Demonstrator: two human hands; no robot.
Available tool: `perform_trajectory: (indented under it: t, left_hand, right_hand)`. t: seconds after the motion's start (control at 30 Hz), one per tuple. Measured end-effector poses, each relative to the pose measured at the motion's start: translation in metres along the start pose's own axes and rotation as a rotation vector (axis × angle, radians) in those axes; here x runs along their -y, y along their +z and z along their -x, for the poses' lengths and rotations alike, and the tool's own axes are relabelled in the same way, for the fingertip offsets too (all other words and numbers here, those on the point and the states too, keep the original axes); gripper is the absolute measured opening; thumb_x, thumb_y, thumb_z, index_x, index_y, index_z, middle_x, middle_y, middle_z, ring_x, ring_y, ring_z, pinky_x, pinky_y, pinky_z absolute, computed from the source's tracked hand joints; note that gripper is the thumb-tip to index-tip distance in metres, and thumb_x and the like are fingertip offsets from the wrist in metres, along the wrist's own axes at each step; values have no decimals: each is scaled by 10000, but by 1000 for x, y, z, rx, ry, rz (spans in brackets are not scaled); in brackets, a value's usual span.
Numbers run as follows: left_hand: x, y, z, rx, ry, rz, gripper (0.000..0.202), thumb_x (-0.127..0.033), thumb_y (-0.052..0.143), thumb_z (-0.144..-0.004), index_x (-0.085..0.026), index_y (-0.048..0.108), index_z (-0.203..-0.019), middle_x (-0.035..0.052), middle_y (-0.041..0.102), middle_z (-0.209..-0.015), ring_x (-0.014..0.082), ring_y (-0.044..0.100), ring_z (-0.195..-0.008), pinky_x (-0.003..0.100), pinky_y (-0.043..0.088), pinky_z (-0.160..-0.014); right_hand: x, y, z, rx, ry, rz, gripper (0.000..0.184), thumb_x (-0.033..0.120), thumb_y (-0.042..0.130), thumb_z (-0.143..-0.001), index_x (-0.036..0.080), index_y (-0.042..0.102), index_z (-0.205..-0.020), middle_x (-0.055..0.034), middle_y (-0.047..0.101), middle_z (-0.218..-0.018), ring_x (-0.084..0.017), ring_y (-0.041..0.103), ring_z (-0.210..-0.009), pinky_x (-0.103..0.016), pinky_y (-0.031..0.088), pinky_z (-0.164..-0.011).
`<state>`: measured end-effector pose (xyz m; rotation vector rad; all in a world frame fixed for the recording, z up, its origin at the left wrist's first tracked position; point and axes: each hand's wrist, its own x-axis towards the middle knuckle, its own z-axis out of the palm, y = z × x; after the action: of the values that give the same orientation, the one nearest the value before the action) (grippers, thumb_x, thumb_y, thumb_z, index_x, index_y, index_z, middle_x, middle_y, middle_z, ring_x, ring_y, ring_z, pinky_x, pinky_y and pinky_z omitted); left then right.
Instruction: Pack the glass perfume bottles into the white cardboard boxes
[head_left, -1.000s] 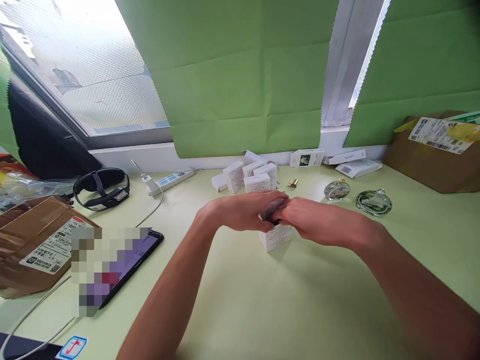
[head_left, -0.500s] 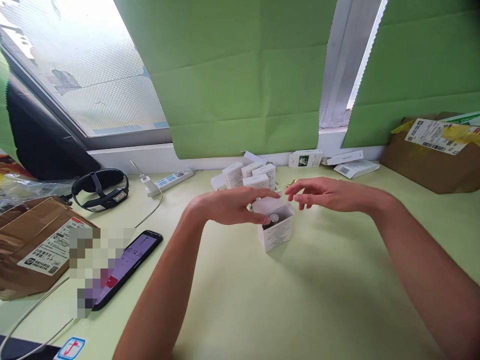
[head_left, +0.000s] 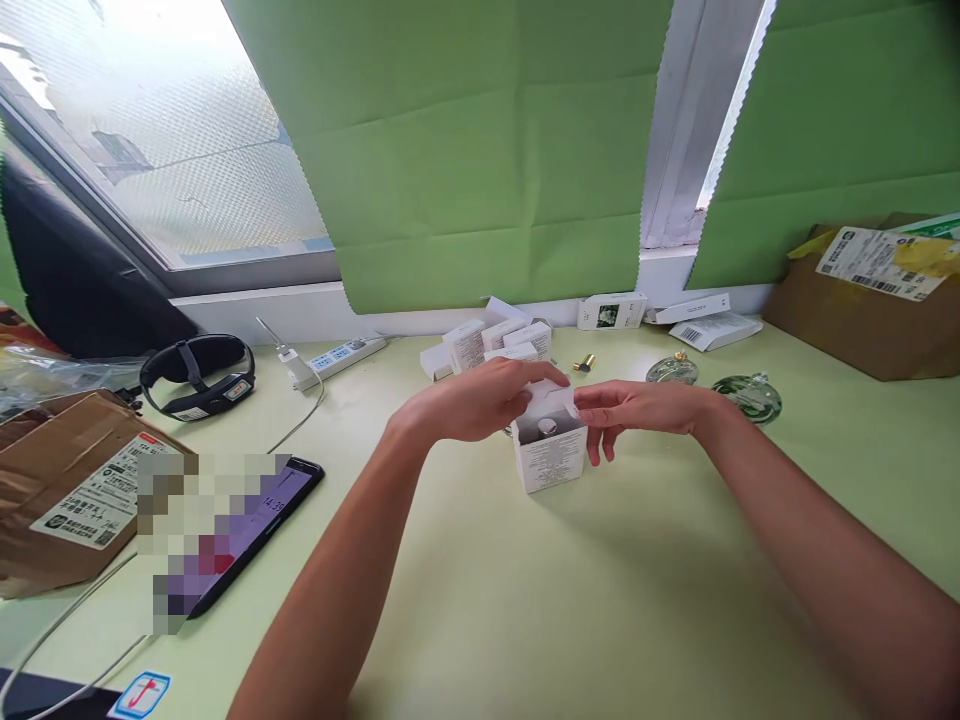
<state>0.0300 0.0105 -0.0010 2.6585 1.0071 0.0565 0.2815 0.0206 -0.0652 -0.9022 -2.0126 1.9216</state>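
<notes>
While my left hand (head_left: 480, 400) curls at the raised flap (head_left: 552, 396) of the white box (head_left: 553, 465), pinched or not I can't tell, my right hand (head_left: 637, 408) sits loosely spread at the box's right side. Box is upright on the tabletop (head_left: 480, 600), top open, round cap (head_left: 547, 427) showing inside. Behind it I get clustered small boxes (head_left: 466, 347) and a gold piece (head_left: 584, 362); right, two glass bottles (head_left: 750, 398); left, phone (head_left: 266, 530), headset (head_left: 206, 400).

My left hand (head_left: 480, 402) at flap (head_left: 551, 398) of white box (head_left: 553, 466), right hand (head_left: 634, 408) beside it; small cartons (head_left: 469, 346) along desk (head_left: 465, 600) back edge.
</notes>
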Motion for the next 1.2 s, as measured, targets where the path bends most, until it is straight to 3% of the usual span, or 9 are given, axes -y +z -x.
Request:
perform_trajectory:
  t: [0.2, 0.47, 0.63, 0.77, 0.87, 0.93, 1.03, 1.2]
  left_hand:
    - [-2, 5, -6, -57, 78, 26, 449, -105, 354, -960, -305, 550, -1311, 3, 620, -1295, 179, 543, -1122, 291, 408, -893]
    - [-17, 17, -16, -160, 197, 118, 470, -52, 345, -960, -261, 566, -1318, 11, 646, -1301, 160, 603, -1069, 291, 432, -889]
    - [-16, 24, -20, -185, 257, 223, 432, -79, 364, -966, -247, 599, -1288, 25, 683, -1224, 169, 620, -990, 297, 444, -821]
    - [-14, 51, -18, -310, 189, 508, 355, -229, 392, -1002, -254, 603, -1286, 58, 673, -1192, 193, 606, -995, 319, 457, -829]
    - [-13, 87, -12, -495, 32, 931, 466, -372, 458, -996, -318, 413, -1457, 65, 619, -1283, 213, 570, -1127, 341, 435, -940]
    - [-13, 109, -8, -548, -44, 1173, 457, -439, 448, -994, -306, 448, -1431, 55, 610, -1311, 235, 527, -1228, 365, 387, -1022]
    - [-15, 131, -4, -543, -74, 1395, 420, -453, 459, -984, -256, 548, -1344, 54, 612, -1315, 249, 511, -1255, 368, 356, -1054]
    - [-21, 135, -2, -496, -82, 1469, 372, -426, 461, -993, -219, 598, -1270, 61, 657, -1208, 228, 572, -1127, 329, 402, -957]
  right_hand:
    - [5, 5, -1, 43, 45, -61, 510, 391, 685, -865, 257, 513, -1326, -88, 651, -1224, -211, 736, -871, -338, 583, -724]
    - [16, 1, 28, -89, 132, -59, 420, 391, 740, -807, 268, 617, -1190, -76, 659, -1246, -268, 746, -924, -382, 618, -709]
    - [-1, 5, 36, -121, 143, -152, 470, 418, 737, -817, 287, 589, -1244, -90, 663, -1248, -281, 754, -896, -382, 629, -692]
    - [-22, 19, 34, -203, 71, -216, 461, 461, 656, -886, 244, 563, -1282, -96, 710, -1108, -250, 755, -819, -366, 623, -681]
    - [-35, 32, 31, -315, -15, -240, 445, 491, 585, -930, 227, 570, -1288, -69, 729, -938, -203, 733, -713, -320, 594, -622]
    - [-43, 41, 28, -379, -62, -253, 433, 496, 570, -939, 225, 586, -1277, -35, 717, -825, -163, 691, -616, -291, 562, -569]
    - [-52, 50, 25, -465, -121, -268, 412, 506, 557, -945, 230, 605, -1247, 1, 683, -731, -127, 618, -528, -279, 527, -531]
    - [-58, 60, 24, -573, -183, -289, 319, 499, 587, -927, 235, 633, -1101, 20, 639, -699, -122, 570, -529, -279, 493, -507]
